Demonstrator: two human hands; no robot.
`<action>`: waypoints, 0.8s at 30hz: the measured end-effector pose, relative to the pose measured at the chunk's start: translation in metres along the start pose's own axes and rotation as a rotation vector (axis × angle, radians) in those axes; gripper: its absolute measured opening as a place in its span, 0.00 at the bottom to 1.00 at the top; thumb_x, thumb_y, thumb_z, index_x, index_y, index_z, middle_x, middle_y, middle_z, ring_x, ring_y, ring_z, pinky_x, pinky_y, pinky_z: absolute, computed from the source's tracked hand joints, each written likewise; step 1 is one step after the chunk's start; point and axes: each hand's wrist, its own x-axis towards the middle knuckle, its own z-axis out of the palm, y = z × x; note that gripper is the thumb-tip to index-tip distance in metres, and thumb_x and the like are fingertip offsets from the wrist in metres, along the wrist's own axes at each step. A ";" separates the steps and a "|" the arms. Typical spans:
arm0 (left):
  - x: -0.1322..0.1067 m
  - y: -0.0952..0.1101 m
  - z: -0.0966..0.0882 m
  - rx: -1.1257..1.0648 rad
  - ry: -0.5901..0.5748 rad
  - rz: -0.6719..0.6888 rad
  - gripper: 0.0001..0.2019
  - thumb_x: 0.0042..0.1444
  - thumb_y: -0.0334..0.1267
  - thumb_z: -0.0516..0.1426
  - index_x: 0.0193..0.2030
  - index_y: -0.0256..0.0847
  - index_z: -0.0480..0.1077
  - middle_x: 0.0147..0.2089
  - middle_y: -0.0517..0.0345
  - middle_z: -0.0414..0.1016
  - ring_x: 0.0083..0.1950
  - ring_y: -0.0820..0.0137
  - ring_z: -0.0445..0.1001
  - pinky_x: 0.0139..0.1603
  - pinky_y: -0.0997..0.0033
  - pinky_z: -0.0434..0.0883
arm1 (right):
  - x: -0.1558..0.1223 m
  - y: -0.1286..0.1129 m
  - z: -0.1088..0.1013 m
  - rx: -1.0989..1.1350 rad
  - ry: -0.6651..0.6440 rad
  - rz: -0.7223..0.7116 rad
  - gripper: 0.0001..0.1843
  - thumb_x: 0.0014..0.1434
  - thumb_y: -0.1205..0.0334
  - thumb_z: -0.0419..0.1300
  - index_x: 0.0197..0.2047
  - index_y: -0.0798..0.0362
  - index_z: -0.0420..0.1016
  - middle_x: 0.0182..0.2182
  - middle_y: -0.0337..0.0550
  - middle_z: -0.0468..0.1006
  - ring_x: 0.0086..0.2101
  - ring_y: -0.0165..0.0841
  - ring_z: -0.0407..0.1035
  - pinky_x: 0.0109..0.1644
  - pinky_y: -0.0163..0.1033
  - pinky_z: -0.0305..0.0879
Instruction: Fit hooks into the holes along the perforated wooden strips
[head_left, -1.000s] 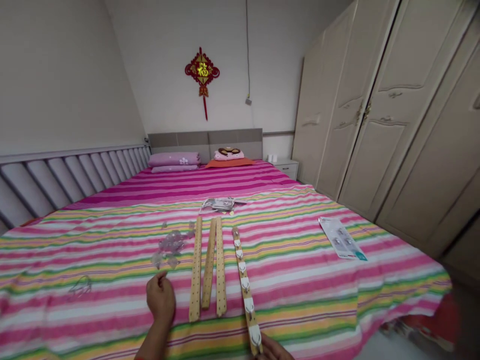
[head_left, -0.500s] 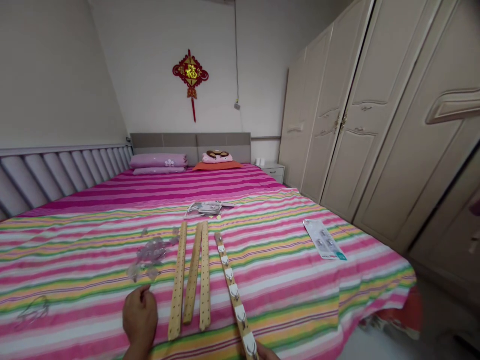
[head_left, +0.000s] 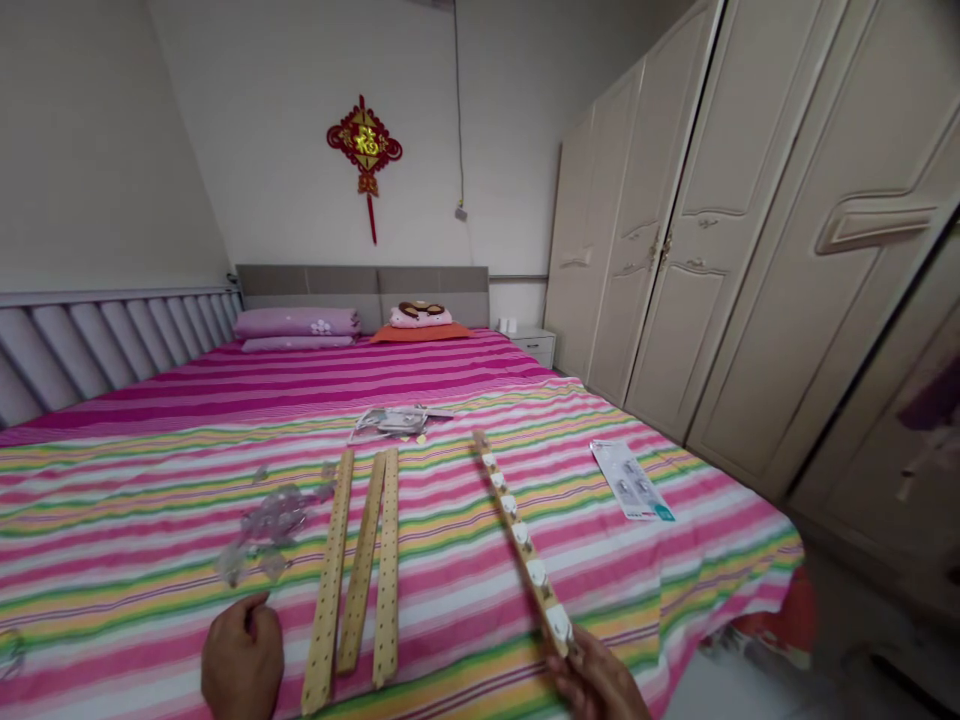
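My right hand (head_left: 596, 675) grips the near end of a wooden strip with white hooks (head_left: 523, 540). The strip slants away from me over the striped sheet, with several white hooks in a row along it. My left hand (head_left: 241, 660) rests on the sheet as a fist, thumb on top, with nothing showing in it. Beside it lie three bare wooden strips with holes: a left one (head_left: 330, 580), a middle one (head_left: 362, 570) and a right one (head_left: 387, 570). Beyond the fist is a loose heap of small clear plastic pieces (head_left: 274, 520).
A blister card (head_left: 630, 482) lies on the right of the bed. Crumpled clear packaging (head_left: 397, 422) sits farther back, with pillows (head_left: 300, 322) at the headboard (head_left: 315, 280). A wardrobe (head_left: 675, 300) stands on the right; a padded rail (head_left: 112, 340) runs along the left.
My right hand has carried the hooked strip to the right, away from the bare strips, and shows more fully. The whole view has shifted slightly; my left fist stays down on the sheet.
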 end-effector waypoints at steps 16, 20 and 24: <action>-0.004 0.003 0.000 -0.047 0.050 -0.002 0.12 0.55 0.39 0.48 0.38 0.41 0.70 0.39 0.51 0.71 0.41 0.59 0.68 0.39 0.62 0.65 | 0.065 -0.091 -0.033 -0.139 0.093 -0.216 0.15 0.36 0.66 0.74 0.30 0.59 0.80 0.31 0.48 0.83 0.32 0.40 0.79 0.39 0.39 0.78; -0.005 0.005 0.000 -0.061 0.064 0.006 0.11 0.56 0.38 0.47 0.37 0.40 0.70 0.38 0.51 0.71 0.41 0.60 0.68 0.40 0.63 0.65 | 0.063 -0.092 -0.035 -0.142 0.107 -0.191 0.14 0.36 0.67 0.72 0.30 0.60 0.80 0.33 0.50 0.83 0.37 0.43 0.79 0.42 0.39 0.78; -0.007 0.006 -0.001 -0.089 0.075 0.022 0.11 0.56 0.37 0.47 0.38 0.40 0.70 0.38 0.52 0.71 0.41 0.62 0.68 0.42 0.64 0.65 | 0.061 -0.089 -0.043 -0.091 0.172 -0.178 0.12 0.35 0.68 0.72 0.28 0.58 0.80 0.33 0.50 0.83 0.39 0.43 0.78 0.42 0.37 0.78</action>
